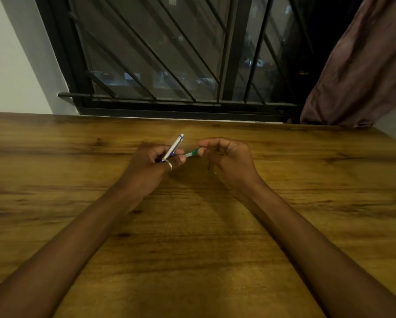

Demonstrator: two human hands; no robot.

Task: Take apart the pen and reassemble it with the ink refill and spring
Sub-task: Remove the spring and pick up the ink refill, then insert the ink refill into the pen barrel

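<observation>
Gripping a white pen barrel (174,146), left hand (155,166); right hand (229,157) pinching a green piece (192,153).

We cannot see the lower end of the silver pen barrel (174,146) inside our left grip (154,162), nor most of the green piece (192,153) behind the right fingers (215,145), the spring is nowhere discernible, and the desk (192,237) runs off three edges.
</observation>
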